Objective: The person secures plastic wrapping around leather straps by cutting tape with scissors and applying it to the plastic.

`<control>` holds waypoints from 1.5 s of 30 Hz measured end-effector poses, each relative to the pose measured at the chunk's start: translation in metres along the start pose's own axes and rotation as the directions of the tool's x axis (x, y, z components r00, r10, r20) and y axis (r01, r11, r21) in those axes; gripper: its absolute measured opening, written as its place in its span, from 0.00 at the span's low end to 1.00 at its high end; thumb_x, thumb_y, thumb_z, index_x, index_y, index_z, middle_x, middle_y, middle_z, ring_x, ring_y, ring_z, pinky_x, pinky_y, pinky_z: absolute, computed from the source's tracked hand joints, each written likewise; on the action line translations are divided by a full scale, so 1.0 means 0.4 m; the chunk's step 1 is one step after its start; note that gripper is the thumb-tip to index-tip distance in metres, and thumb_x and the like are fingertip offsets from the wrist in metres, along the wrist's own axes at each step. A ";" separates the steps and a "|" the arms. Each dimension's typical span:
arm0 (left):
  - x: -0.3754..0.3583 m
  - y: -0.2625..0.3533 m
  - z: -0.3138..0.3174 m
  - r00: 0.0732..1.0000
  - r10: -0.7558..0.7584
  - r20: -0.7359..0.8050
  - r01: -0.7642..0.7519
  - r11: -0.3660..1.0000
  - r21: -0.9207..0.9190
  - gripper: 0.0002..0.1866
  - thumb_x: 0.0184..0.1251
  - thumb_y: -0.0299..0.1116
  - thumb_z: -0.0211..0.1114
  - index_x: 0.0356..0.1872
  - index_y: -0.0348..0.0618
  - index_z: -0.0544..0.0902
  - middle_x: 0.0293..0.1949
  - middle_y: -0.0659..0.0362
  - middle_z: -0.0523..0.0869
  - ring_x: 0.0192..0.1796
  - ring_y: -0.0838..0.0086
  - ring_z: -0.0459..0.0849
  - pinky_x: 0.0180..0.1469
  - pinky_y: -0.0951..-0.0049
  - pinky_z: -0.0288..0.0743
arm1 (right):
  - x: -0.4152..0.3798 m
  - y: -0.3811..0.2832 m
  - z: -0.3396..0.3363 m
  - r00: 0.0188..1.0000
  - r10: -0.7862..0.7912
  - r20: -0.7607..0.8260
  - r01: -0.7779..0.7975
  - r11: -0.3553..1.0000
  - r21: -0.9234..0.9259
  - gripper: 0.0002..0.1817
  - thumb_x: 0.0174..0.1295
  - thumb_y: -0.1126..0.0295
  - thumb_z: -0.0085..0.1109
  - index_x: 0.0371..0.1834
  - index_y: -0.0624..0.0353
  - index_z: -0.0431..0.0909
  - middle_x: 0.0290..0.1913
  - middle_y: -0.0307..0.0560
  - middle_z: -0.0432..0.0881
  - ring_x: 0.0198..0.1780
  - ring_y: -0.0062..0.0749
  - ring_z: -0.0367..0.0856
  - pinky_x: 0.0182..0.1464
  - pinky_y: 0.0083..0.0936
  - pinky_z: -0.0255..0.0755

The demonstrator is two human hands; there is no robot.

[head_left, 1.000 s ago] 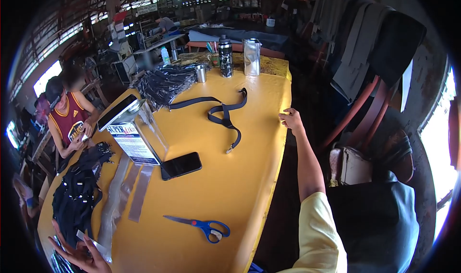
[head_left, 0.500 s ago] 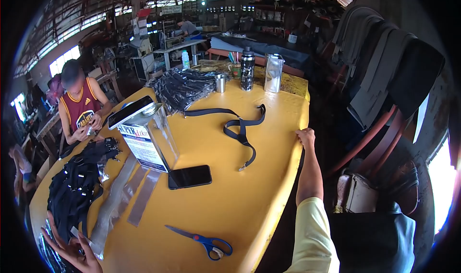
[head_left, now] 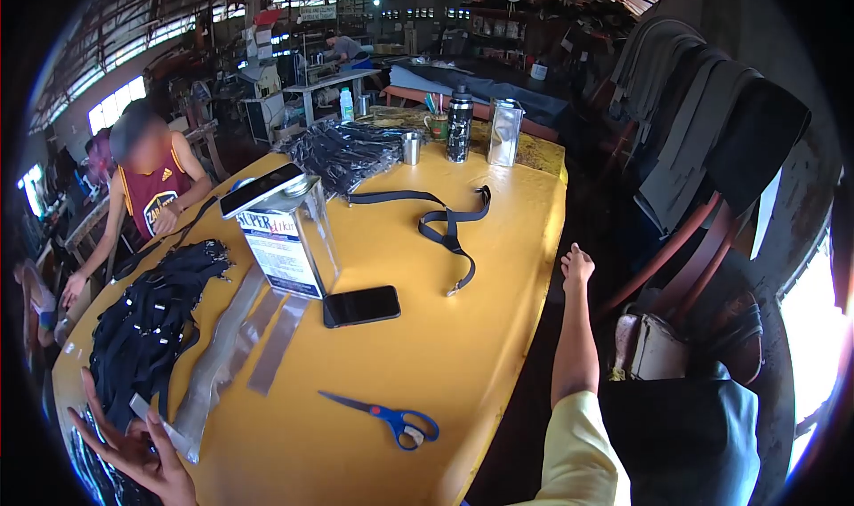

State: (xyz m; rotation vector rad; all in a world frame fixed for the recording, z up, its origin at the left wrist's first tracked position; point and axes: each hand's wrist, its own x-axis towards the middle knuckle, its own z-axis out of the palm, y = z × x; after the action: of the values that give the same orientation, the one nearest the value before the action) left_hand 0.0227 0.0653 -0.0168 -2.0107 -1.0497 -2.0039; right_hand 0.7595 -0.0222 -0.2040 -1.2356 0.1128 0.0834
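My left hand (head_left: 133,457) is at the lower left with its fingers spread, above clear plastic-wrapped bundles. A pale narrow strip (head_left: 165,424) shows just behind its fingers. A heap of black straps with metal clips (head_left: 147,315) lies beyond this hand. My right hand (head_left: 576,266) is raised just off the right edge of the yellow table (head_left: 427,346), its fingers curled in and nothing showing in them. Blue-handled scissors (head_left: 396,421) lie open near the front. A black Y-shaped strap (head_left: 452,239) is spread out in the middle, left of my right hand.
A cement tin (head_left: 302,248) with a phone (head_left: 262,191) on top stands beside another phone (head_left: 362,307) and plastic strips (head_left: 277,346). Behind are wrapped straps (head_left: 342,154), a metal cup (head_left: 411,148), a bottle (head_left: 459,125) and a tin (head_left: 505,132). A person (head_left: 160,177) is at the left.
My right hand has come off the table's edge, slightly outward. My left hand stays spread. The person at the left has lowered one arm towards the table's side. The view has shifted slightly.
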 end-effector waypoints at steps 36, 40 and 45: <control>-0.012 -0.001 -0.047 0.993 0.067 0.102 -0.047 0.981 -0.187 0.57 0.65 0.26 0.75 0.83 0.51 0.39 0.64 0.42 0.74 0.26 0.76 0.74 0.28 0.78 0.71 | -0.155 0.090 0.107 0.586 -0.669 0.457 0.766 0.274 -0.582 0.18 0.59 0.63 0.70 0.47 0.61 0.78 0.65 0.63 0.76 0.64 0.59 0.76 0.68 0.43 0.70; -0.006 0.033 -0.045 0.994 -0.067 0.084 0.075 0.993 -0.087 0.51 0.67 0.19 0.62 0.82 0.44 0.37 0.76 0.36 0.63 0.24 0.82 0.74 0.28 0.88 0.68 | -0.464 0.111 -0.008 0.573 -0.651 0.498 0.813 0.371 -0.450 0.11 0.59 0.72 0.68 0.43 0.62 0.80 0.66 0.65 0.75 0.62 0.58 0.77 0.66 0.44 0.71; -0.018 0.059 -0.035 0.994 0.034 0.101 -0.004 0.958 -0.285 0.50 0.66 0.17 0.61 0.82 0.43 0.38 0.77 0.36 0.62 0.30 0.80 0.79 0.31 0.87 0.72 | -0.816 -0.031 -0.027 0.583 -0.600 0.547 0.782 0.597 -0.179 0.08 0.62 0.75 0.67 0.42 0.65 0.81 0.53 0.56 0.81 0.49 0.40 0.82 0.54 0.32 0.78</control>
State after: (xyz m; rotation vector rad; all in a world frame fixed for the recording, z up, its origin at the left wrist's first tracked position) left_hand 0.0243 0.0372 -0.0128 -2.2783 -0.7917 -2.1673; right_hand 0.4370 -0.0373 -0.1529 -1.5702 -0.8609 -0.3498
